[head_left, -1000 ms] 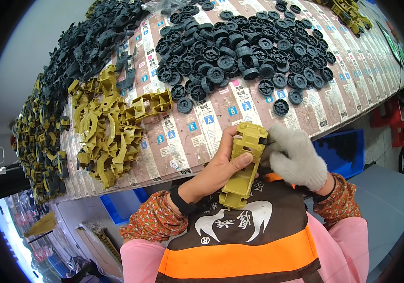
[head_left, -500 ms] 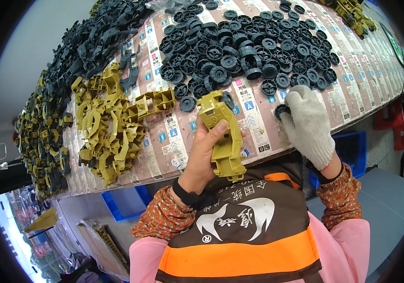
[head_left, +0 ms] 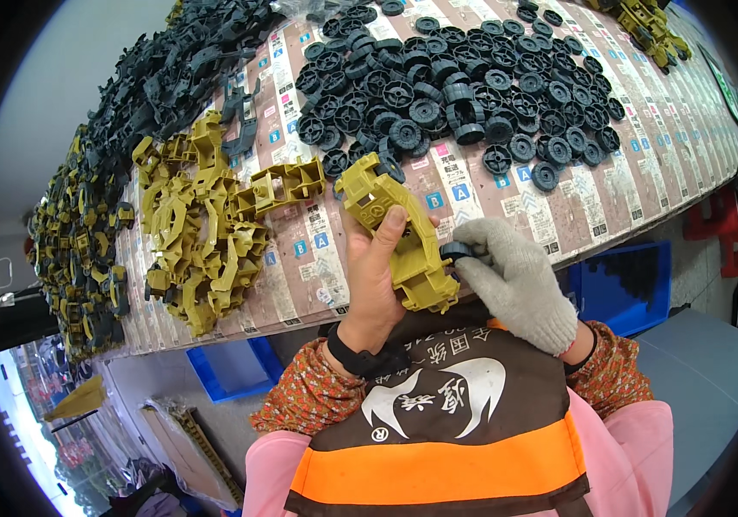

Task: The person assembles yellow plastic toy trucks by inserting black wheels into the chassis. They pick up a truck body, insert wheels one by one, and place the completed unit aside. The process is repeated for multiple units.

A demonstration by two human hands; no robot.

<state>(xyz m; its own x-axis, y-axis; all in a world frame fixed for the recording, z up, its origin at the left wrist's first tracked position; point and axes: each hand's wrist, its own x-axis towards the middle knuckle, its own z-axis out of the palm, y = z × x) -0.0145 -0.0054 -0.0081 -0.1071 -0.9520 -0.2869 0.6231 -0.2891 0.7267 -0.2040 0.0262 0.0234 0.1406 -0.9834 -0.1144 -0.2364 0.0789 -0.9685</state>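
- Head view, looking down over a long table [head_left: 507, 215] covered edge to edge with flattened printed packaging: pale strips laid side by side, dotted with small blue squares and pink and red patches.
- Held above the table's near edge: an olive-yellow moulded plastic toy car body [head_left: 396, 231], hard and glossy, ribbed and hollowed, tilted with one end up and away.
- Left hand [head_left: 375, 274], bare, closed around the body from below, thumb pressed on its upper face; dark band at the wrist.
- Right hand [head_left: 515, 280] in a knitted grey-white glove, fingertips pinched on a small black wheel [head_left: 457, 251] set against the body's lower right side.
- Beyond the hands: a spread heap of black round wheels [head_left: 472, 95], ridged treads, spoked hubs.
- Left of that: a pile of olive-yellow frame parts [head_left: 201, 224], angular and open.
- Farther left and up: dark grey chassis pieces [head_left: 171, 77] in a loose mound.
- Below the table edge: blue plastic crates [head_left: 623, 284], rectangular.
- At the bottom: orange and brown vest [head_left: 438, 448] over patterned sleeves.
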